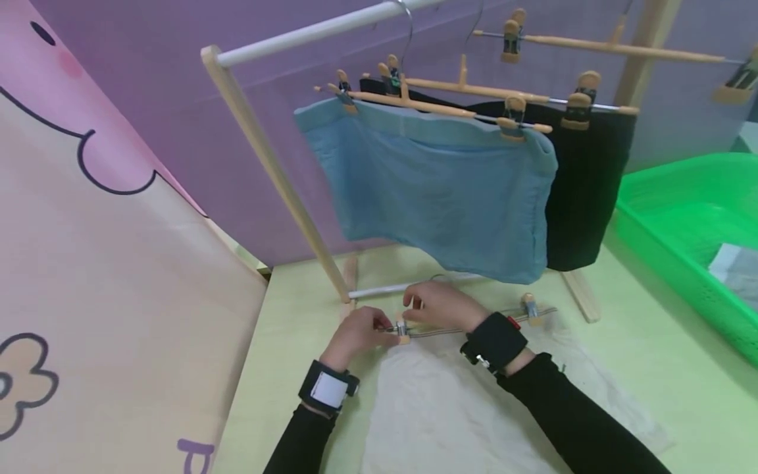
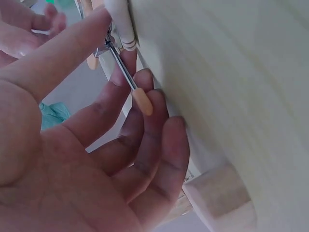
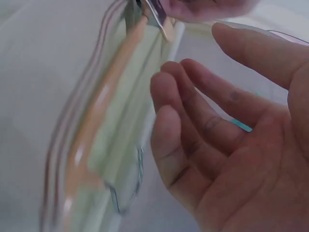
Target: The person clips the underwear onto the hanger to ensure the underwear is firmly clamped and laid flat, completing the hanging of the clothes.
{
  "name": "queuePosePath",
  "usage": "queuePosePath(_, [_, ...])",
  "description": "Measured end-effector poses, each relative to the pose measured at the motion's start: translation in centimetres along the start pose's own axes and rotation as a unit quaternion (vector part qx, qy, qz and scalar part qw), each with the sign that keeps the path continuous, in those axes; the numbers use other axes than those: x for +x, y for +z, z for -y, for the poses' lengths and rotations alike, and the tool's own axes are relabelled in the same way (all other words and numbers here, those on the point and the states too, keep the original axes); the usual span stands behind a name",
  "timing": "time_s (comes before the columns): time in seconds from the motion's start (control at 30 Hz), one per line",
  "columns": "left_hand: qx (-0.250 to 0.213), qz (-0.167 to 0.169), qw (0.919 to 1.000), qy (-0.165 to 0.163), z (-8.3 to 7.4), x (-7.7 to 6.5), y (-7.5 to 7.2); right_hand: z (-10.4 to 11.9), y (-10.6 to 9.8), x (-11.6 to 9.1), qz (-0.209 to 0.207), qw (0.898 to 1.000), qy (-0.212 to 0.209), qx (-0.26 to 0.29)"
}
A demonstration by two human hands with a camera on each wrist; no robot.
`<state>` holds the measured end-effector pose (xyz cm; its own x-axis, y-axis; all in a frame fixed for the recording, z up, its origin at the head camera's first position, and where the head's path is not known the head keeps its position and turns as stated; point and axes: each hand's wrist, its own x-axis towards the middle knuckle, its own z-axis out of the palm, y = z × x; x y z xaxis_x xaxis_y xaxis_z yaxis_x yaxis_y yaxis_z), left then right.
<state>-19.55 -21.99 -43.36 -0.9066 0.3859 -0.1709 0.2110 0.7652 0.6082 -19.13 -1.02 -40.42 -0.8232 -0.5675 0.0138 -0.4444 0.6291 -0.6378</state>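
Note:
A white garment [image 1: 450,401] with a striped waistband lies flat on the table, a wooden clip hanger [image 3: 99,116] along its top edge. At the hanger's left end, my left hand [image 1: 361,332] pinches the waistband corner between thumb and index finger, right beside the clip [image 1: 403,331]. The hanger's metal rod with its wooden tip [image 2: 142,101] passes in front of the other left fingers. My right hand [image 1: 447,306] hovers over the hanger just right of that clip, fingers loosely bent and nothing held. Another clip [image 1: 531,309] sits at the waistband's right end.
A wooden rack [image 1: 272,164] with a white top bar stands behind. Blue shorts [image 1: 438,191] and a black garment [image 1: 586,191] hang from it on clip hangers, beside a bare hanger [image 1: 592,45]. A green basket [image 1: 669,257] stands at right, a printed panel [image 1: 118,276] at left.

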Motion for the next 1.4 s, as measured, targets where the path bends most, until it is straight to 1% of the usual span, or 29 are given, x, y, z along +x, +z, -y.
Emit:
queuePosePath(0.2, [0.008, 0.004, 0.9999, 0.009, -0.1, 0.1, 0.1, -0.1, 1.8, 1.2, -0.007, 1.000, 0.000, -0.027])
queuePosePath(0.27, [0.010, 0.005, 0.9998, 0.014, -0.2, 0.1, 0.1, -0.4, 2.4, 1.3, -0.009, 1.000, 0.002, -0.021])
queuePosePath(0.33, [0.006, 0.006, 0.9999, 0.014, -0.2, 0.0, 0.0, -0.7, 2.8, 1.4, -0.012, 1.000, -0.001, -0.002])
queuePosePath(0.4, [-0.004, 0.007, 0.9999, 0.015, -0.1, -0.1, 0.0, -0.9, 3.0, 1.4, -0.014, 0.999, -0.006, 0.031])
queuePosePath(0.47, [-0.025, 0.012, 0.9996, 0.009, -0.1, -0.1, 0.0, -1.3, 3.0, 1.2, -0.016, 0.997, -0.011, 0.071])
queuePosePath(0.6, [-0.061, 0.017, 0.9980, -0.008, -0.1, -0.2, 0.1, -1.8, 2.6, 1.1, -0.025, 0.989, -0.020, 0.147])
queuePosePath(0.7, [-0.079, 0.025, 0.9963, -0.025, -0.3, -0.1, 0.2, -2.1, 2.4, 1.0, -0.026, 0.983, -0.009, 0.183])
queuePosePath(0.77, [-0.088, 0.031, 0.9954, -0.024, -0.4, -0.1, 0.3, -2.3, 2.3, 1.1, -0.028, 0.982, -0.003, 0.187])
queuePosePath(0.83, [-0.101, 0.038, 0.9939, -0.023, -0.5, -0.1, 0.4, -2.3, 2.1, 1.2, -0.018, 0.984, 0.002, 0.178])
queuePosePath(0.93, [-0.115, 0.046, 0.9923, -0.007, -0.6, -0.2, 0.6, -2.3, 1.9, 1.2, -0.014, 0.988, -0.011, 0.154])
queuePosePath(1.03, [-0.124, 0.053, 0.9908, 0.002, -0.4, -0.2, 0.6, -2.4, 1.8, 1.3, -0.015, 0.989, -0.028, 0.147])
queuePosePath(1.2, [-0.131, 0.061, 0.9894, 0.014, 0.1, 0.1, 0.4, -3.0, 1.9, 1.2, -0.036, 0.984, -0.054, 0.168])
queuePosePath(1.3, [-0.131, 0.062, 0.9894, 0.015, 0.3, 0.2, 0.3, -2.8, 1.9, 1.1, -0.059, 0.981, -0.059, 0.178])
queuePosePath(1.4, [-0.139, 0.066, 0.9880, 0.014, 0.5, 0.3, 0.1, -2.8, 2.0, 1.3, -0.083, 0.980, -0.059, 0.173])
